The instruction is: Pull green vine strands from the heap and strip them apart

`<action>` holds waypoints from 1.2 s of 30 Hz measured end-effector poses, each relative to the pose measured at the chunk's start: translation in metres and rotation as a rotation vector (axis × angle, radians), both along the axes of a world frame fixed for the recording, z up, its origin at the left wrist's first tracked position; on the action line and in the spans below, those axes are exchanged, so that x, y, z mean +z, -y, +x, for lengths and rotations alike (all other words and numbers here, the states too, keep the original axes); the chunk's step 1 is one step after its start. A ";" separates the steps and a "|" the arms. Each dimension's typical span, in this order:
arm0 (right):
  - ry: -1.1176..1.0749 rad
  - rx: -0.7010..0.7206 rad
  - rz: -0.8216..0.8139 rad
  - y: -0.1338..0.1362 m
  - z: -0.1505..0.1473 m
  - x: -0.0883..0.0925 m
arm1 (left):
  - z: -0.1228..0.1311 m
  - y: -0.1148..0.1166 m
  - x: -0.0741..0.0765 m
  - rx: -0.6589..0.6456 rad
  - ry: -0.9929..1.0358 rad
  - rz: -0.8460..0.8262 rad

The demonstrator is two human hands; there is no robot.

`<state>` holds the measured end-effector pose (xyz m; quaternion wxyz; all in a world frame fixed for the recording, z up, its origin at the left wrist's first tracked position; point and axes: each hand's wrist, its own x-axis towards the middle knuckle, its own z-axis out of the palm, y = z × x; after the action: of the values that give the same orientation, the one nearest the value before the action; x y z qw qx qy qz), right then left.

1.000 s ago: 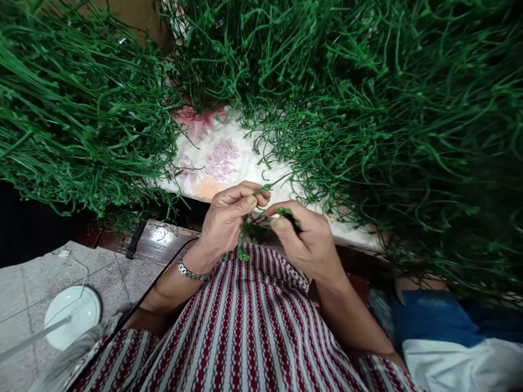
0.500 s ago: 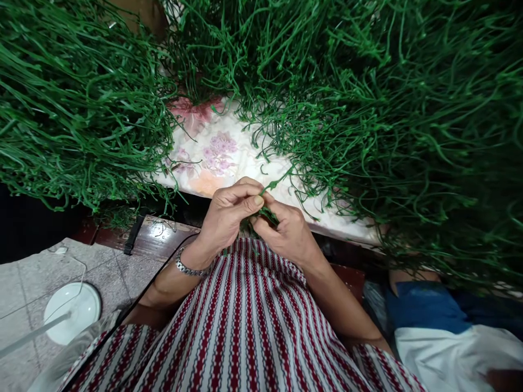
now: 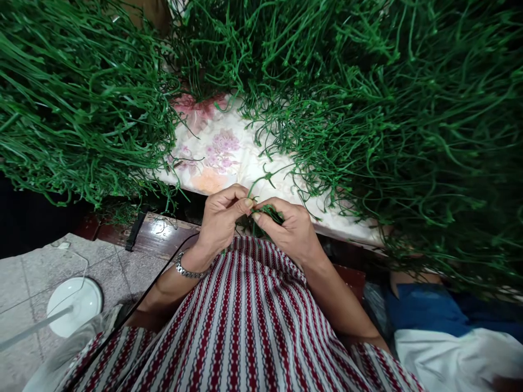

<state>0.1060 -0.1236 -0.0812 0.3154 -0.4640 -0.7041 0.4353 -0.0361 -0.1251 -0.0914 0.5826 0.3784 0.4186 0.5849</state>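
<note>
Between thumb and forefinger, my left hand (image 3: 224, 219) pinches a thin green stem (image 3: 256, 181), which bends up and to the right to a small forked tip. My right hand (image 3: 292, 226) is closed just beside it, fingertips almost touching those of the left. Several more green stems (image 3: 273, 213) are bunched in the right hand's fingers, their lower ends hidden by the hand and lap. Whether the stems are real or plastic I cannot tell. Both hands are over the lap, at the near edge of a flower-patterned cloth (image 3: 223, 149).
Large heaps of similar green stems lie on the left (image 3: 81, 103) and on the right (image 3: 347, 109). A wooden bench (image 3: 159, 235) with a black strap is below the cloth. A white round lamp base (image 3: 75, 305) stands on the tiled floor. Another person's blue-clad leg (image 3: 427, 307) is at right.
The pinched stem has swung from leaning right to standing more upright, and its forked tip now shows above the left fingers. The hands have drawn slightly apart, exposing the bunch in the right hand.
</note>
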 end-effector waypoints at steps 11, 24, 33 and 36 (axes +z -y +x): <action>-0.109 0.033 0.026 -0.004 0.003 -0.004 | 0.001 0.004 0.011 -0.102 0.347 -0.140; -0.244 0.140 -0.053 -0.003 -0.004 -0.006 | -0.006 -0.002 0.015 -0.211 0.415 -0.278; -0.232 0.057 -0.102 -0.003 -0.005 -0.010 | 0.002 0.002 0.011 -0.108 0.252 -0.136; -0.183 0.052 -0.057 -0.002 -0.007 -0.010 | 0.001 0.003 0.011 -0.108 0.250 -0.145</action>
<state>0.0995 -0.1219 -0.0913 0.3539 -0.4127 -0.6715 0.5035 -0.0349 -0.1281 -0.0802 0.6867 0.2817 0.3628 0.5635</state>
